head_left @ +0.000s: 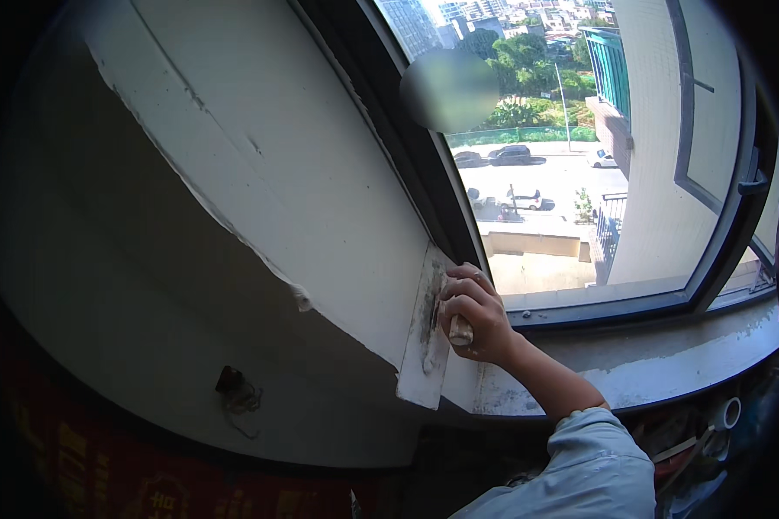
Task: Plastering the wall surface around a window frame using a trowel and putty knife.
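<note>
The head view is showing the right hand (476, 316) gripping a wide putty knife (426, 333), fingers (460, 298) curled tight around its handle. The blade is lying flat against the white wall (277, 173) beside the dark window frame (407, 147), just above the sill (658, 368). A wire stub (236, 389) is sticking out lower left.

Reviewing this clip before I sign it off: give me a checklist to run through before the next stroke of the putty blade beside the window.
1. Right hand gripping the handle: ok.
2. Putty blade lying flat on the white wall panel: ok, as far as the view shows.
3. Blade loaded with filler: cannot tell; its face is smeared.
4. Blade clear of the dark window frame: ok, though close.
5. Loose wire stub out of the blade's way: ok.
6. Left hand placement: cannot tell, not in view.
</note>
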Motion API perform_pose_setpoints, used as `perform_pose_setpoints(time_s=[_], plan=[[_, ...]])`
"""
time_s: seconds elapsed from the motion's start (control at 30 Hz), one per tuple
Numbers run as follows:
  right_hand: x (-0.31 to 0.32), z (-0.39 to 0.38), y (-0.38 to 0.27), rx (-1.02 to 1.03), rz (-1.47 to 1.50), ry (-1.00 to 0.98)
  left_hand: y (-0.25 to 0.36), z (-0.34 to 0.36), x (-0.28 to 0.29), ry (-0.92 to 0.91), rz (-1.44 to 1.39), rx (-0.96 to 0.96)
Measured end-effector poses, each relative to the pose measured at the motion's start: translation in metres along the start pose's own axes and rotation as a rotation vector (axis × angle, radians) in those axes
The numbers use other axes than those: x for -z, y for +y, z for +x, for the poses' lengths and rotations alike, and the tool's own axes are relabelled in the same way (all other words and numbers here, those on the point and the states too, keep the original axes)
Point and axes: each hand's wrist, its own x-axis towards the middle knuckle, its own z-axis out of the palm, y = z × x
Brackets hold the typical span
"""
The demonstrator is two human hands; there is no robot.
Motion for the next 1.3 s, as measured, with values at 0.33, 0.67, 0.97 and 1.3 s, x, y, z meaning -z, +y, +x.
perform_pose_setpoints(time_s=[0.33,0.67,0.97,1.3], plan=[[-0.004,-0.177,0.041,-0.155,-0.070,-0.257,0.040,-0.053,0.093,-0.170,-0.637,-0.723],[0.106,-0.162,0.012,-0.859,0.350,-0.504,0.111,-0.115,0.176,-1.103,-0.698,-0.572],[0.135,-0.090,-0.069,-0.690,1.071,0.077,0.171,-0.151,0.183,-1.763,-0.794,-0.712],[0.153,-0.149,-0.048,-0.834,0.031,-1.210,0.210,-0.132,0.248,-1.638,-0.434,-1.017]])
